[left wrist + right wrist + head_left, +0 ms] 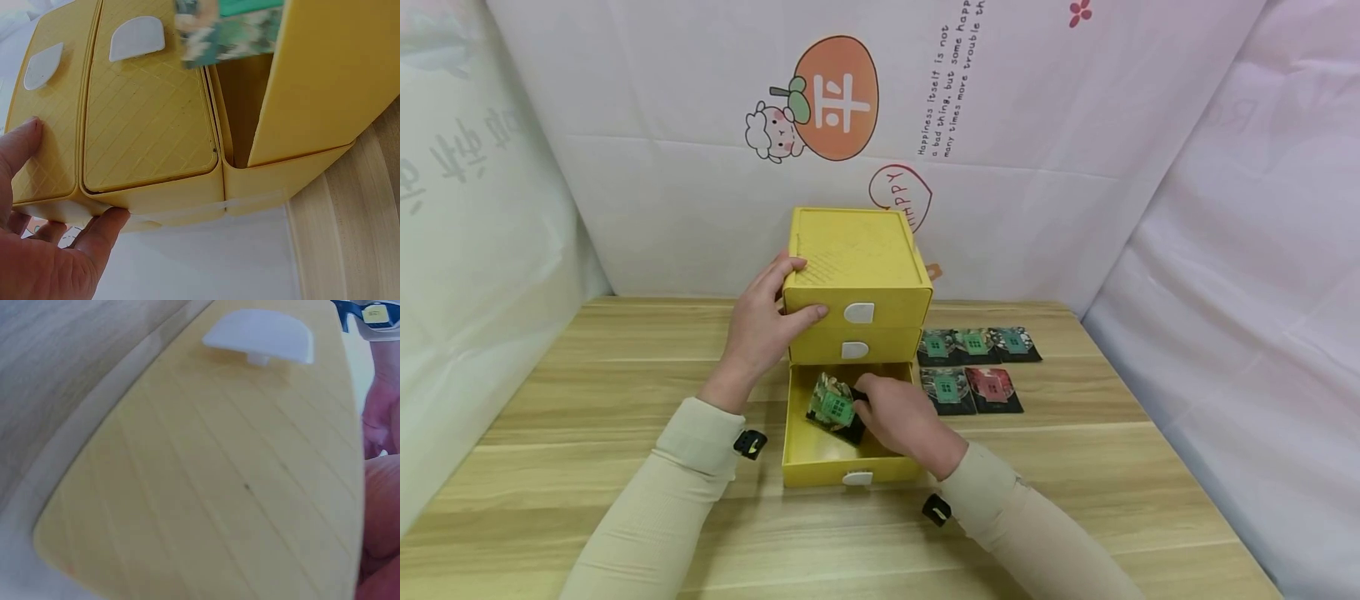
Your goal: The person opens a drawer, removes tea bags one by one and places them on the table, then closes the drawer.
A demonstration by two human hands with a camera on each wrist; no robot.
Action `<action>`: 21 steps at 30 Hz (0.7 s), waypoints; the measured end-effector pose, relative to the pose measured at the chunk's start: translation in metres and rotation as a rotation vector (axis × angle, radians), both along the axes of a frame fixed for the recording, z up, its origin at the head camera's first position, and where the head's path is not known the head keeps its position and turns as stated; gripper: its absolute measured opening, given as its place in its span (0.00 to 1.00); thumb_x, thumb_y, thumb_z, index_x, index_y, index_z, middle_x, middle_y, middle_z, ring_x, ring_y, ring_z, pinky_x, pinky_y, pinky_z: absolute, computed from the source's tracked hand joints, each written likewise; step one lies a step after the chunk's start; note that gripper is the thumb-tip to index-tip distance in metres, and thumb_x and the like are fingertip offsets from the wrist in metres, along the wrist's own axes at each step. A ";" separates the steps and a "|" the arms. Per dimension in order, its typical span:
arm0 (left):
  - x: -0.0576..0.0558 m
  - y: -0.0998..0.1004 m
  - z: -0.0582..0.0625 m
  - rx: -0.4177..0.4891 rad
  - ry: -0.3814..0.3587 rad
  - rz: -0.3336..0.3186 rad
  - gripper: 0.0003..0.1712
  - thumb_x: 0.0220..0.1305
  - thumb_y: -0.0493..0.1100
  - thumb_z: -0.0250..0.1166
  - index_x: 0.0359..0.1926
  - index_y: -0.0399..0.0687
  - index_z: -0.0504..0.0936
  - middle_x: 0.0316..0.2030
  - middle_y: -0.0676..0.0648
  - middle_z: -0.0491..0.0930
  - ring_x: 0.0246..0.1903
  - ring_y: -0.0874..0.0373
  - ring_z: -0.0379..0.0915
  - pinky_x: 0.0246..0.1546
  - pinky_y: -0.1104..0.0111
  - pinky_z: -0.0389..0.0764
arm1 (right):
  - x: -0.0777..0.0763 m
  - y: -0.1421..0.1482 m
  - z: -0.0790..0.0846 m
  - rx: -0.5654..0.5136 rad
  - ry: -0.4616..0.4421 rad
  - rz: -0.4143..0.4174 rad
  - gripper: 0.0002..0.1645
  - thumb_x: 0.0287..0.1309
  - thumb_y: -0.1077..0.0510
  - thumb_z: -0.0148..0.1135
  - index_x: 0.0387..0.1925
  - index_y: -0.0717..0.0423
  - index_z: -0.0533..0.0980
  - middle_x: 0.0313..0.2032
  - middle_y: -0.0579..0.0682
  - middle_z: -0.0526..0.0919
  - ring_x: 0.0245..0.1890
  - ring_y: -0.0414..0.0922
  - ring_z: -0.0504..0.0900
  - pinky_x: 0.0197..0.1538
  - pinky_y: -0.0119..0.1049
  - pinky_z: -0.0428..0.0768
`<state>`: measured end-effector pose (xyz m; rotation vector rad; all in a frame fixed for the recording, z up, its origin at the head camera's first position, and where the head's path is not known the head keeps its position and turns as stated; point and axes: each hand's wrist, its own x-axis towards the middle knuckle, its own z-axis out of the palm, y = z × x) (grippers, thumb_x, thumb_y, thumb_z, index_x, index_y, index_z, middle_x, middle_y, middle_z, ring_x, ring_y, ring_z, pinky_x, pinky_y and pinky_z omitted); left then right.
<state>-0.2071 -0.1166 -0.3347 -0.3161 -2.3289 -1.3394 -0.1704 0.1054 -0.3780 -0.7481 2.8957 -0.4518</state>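
A yellow drawer cabinet stands on the table, its bottom drawer pulled out. My left hand grips the upper left corner, fingers round the side and top edge, thumb on the front; the left wrist view shows these fingers along the side. In the open drawer, my right hand pinches a small flat packet, black with a green print, tilted over the drawer floor. The same packet is blurred in the left wrist view. In the right wrist view the drawer's front hides most of the right hand.
Right of the cabinet, several flat packets lie in two rows, among them a red one and a green one. White tab handles stick out of the drawer fronts. A printed white cloth hangs behind the wooden table.
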 end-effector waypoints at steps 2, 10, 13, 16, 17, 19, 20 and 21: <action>0.000 0.000 0.000 0.000 0.002 -0.001 0.37 0.61 0.46 0.78 0.69 0.48 0.75 0.80 0.45 0.59 0.73 0.46 0.67 0.64 0.51 0.80 | 0.002 0.004 0.003 -0.013 0.036 -0.002 0.14 0.75 0.54 0.60 0.56 0.55 0.81 0.45 0.49 0.88 0.34 0.41 0.82 0.39 0.40 0.82; 0.000 0.000 0.001 0.006 -0.007 -0.001 0.36 0.61 0.46 0.78 0.69 0.49 0.76 0.80 0.46 0.59 0.71 0.46 0.70 0.62 0.51 0.81 | 0.009 0.019 0.012 -0.119 0.101 -0.021 0.09 0.74 0.55 0.62 0.49 0.54 0.83 0.34 0.45 0.86 0.24 0.39 0.75 0.31 0.36 0.76; -0.001 0.000 0.000 0.003 -0.007 0.001 0.36 0.61 0.46 0.78 0.69 0.49 0.75 0.80 0.46 0.59 0.71 0.46 0.70 0.63 0.51 0.81 | 0.010 0.025 0.016 -0.134 0.105 -0.043 0.10 0.75 0.54 0.62 0.49 0.53 0.83 0.34 0.45 0.86 0.25 0.39 0.76 0.33 0.37 0.78; -0.002 0.000 0.000 0.004 -0.004 -0.003 0.36 0.61 0.45 0.78 0.68 0.48 0.75 0.80 0.45 0.60 0.71 0.45 0.69 0.63 0.50 0.80 | 0.011 0.032 0.021 -0.145 0.096 -0.068 0.12 0.75 0.53 0.61 0.52 0.53 0.82 0.39 0.47 0.88 0.29 0.39 0.78 0.38 0.41 0.81; -0.002 0.000 0.000 0.004 -0.003 -0.004 0.36 0.61 0.45 0.78 0.68 0.48 0.75 0.80 0.46 0.60 0.71 0.45 0.69 0.63 0.50 0.80 | 0.011 0.035 0.023 -0.151 0.094 -0.076 0.13 0.75 0.52 0.61 0.53 0.53 0.82 0.40 0.47 0.88 0.29 0.39 0.78 0.39 0.41 0.82; -0.002 0.000 0.000 0.008 -0.003 -0.007 0.36 0.61 0.45 0.78 0.68 0.48 0.75 0.80 0.46 0.60 0.72 0.45 0.69 0.63 0.50 0.80 | 0.011 0.041 0.027 -0.169 0.092 -0.091 0.14 0.75 0.52 0.61 0.54 0.53 0.82 0.39 0.47 0.88 0.29 0.39 0.78 0.39 0.41 0.81; -0.002 0.000 0.000 0.010 -0.004 -0.009 0.36 0.61 0.45 0.78 0.68 0.48 0.76 0.80 0.46 0.60 0.72 0.45 0.69 0.64 0.50 0.80 | 0.012 0.045 0.029 -0.182 0.089 -0.098 0.14 0.75 0.51 0.61 0.54 0.52 0.82 0.37 0.45 0.87 0.28 0.39 0.77 0.37 0.40 0.80; -0.002 0.000 0.000 0.012 -0.005 -0.009 0.36 0.61 0.45 0.78 0.68 0.48 0.76 0.80 0.46 0.60 0.72 0.45 0.69 0.63 0.50 0.80 | 0.012 0.048 0.031 -0.196 0.089 -0.100 0.13 0.75 0.51 0.61 0.53 0.52 0.81 0.35 0.45 0.86 0.26 0.40 0.76 0.35 0.40 0.79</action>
